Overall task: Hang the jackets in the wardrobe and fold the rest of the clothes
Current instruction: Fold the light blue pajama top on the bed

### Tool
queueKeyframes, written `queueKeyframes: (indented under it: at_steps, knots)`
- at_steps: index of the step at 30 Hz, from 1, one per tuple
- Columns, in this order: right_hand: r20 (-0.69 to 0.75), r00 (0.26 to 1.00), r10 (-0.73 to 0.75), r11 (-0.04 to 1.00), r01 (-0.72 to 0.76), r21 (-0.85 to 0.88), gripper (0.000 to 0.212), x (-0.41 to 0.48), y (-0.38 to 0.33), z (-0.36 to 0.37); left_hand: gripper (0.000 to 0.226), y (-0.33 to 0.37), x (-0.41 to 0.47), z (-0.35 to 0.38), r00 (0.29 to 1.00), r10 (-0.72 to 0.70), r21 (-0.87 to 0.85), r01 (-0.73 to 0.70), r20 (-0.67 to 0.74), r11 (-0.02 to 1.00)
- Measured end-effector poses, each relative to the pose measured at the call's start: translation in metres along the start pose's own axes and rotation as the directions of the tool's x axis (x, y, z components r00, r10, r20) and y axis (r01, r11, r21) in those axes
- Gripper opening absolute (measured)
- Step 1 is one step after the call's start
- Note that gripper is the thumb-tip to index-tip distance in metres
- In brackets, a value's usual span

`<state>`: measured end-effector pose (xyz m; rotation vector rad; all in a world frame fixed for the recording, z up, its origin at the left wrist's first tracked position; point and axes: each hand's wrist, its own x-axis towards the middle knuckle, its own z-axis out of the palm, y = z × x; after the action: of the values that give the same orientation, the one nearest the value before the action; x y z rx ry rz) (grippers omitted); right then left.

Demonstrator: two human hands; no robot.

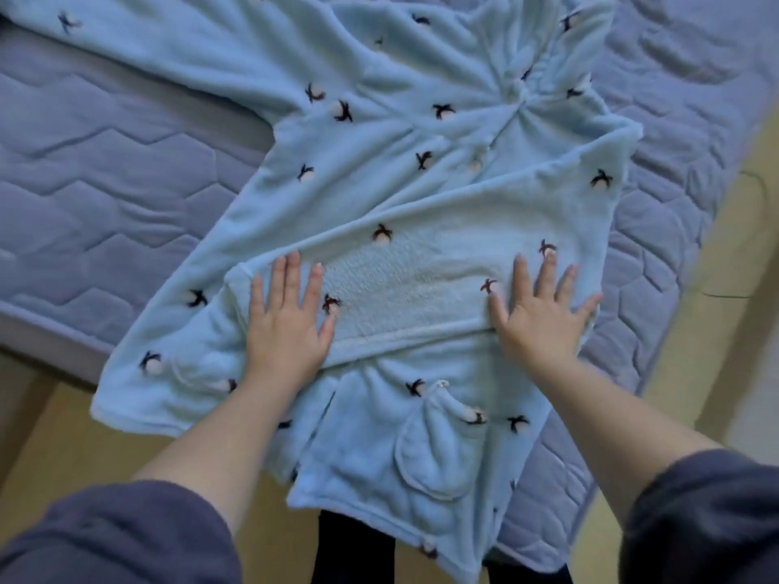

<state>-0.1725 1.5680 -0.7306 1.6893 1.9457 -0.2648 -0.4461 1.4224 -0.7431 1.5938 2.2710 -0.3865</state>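
I am pressing my left hand flat, fingers spread, on the cuff end of the folded sleeve. The sleeve is lying across the light blue fleece robe, which is lying spread over the quilted mattress. My right hand is pressing the sleeve's other end, fingers splayed.

Flat, bluish, rather dim light, with no glare. Soft shadows lie in the folds of the robe. Slightly blurred throughout; lines bend around the robe, toward the edges.
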Motion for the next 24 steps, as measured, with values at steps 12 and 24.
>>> queueKeyframes:
  at_steps: [12, 24]
  knots:
    - [0.101, 0.917, -0.387, 0.919, 0.375, 0.119, 0.061, -0.097, -0.139, -0.08, 0.058, -0.138, -0.019, -0.091, 0.879, -0.408, -0.613, 0.469, 0.249, 0.636]
    - [-0.122, 0.976, -0.182, 0.946, 0.207, 0.249, 0.062, 0.047, -0.415, -0.145, 0.056, -0.349, 0.207, -0.151, 0.768, -0.639, -0.918, 0.284, 0.045, 0.276]
